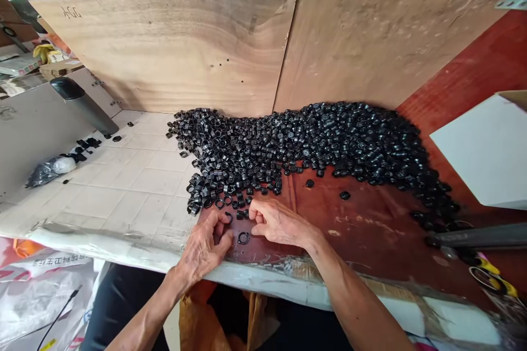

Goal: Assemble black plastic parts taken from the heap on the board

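Observation:
My left hand rests at the table's front edge, thumb and index finger apart. Its index fingertip touches a small black ring. To the right, my right hand has bent fingers, with a gap between thumb and index finger. Its index fingertip is beside a few small black cylindrical pieces. Between the two hands, a single black ring lies flat on the reddish-brown board. Just beyond my fingers begins a large heap of black rings, which runs into a heap of black caps on the right.
Wooden panels stand behind the heap. A grey tube leans at the left, near a plastic bag of black parts. On the right are a white box, another grey tube and yellow-handled scissors.

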Available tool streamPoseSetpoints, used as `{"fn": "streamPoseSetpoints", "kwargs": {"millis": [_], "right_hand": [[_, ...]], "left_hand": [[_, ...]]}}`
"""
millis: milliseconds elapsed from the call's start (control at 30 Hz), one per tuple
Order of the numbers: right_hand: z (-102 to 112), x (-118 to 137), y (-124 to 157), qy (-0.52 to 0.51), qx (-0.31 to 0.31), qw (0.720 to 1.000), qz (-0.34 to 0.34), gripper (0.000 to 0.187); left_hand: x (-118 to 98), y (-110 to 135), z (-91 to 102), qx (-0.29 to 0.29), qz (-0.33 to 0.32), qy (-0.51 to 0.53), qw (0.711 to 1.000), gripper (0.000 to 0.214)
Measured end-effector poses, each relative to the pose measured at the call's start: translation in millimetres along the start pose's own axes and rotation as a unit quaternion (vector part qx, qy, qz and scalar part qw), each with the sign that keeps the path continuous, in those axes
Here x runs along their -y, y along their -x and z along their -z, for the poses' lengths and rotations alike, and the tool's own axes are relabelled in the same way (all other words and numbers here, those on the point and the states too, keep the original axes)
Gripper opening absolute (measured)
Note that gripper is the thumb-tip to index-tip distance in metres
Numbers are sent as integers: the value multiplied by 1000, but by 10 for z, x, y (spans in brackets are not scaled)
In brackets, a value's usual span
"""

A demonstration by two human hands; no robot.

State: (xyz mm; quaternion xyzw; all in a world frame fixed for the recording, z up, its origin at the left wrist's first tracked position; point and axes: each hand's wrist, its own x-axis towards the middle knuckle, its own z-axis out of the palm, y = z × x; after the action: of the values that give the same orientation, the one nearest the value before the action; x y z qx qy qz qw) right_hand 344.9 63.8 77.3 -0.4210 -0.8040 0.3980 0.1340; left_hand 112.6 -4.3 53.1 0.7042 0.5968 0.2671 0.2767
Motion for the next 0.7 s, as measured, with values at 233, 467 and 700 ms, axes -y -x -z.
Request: {"fn": "streamPoseSetpoints", "kwargs": {"millis": [233,467,700], "right_hand": [[-157,-167,-119,82,-112,990,33,25],[-261,-127,-140,101,-100,988,63,22],[-255,-102,-164,40,-144,985,88,24]], "left_hand": [[-37,123,-282,-24,-83,-76,993,19],[72,89,-259,-66,-62,18,996,19],[198,61,-303,-118,-56,120,984,29]]}}
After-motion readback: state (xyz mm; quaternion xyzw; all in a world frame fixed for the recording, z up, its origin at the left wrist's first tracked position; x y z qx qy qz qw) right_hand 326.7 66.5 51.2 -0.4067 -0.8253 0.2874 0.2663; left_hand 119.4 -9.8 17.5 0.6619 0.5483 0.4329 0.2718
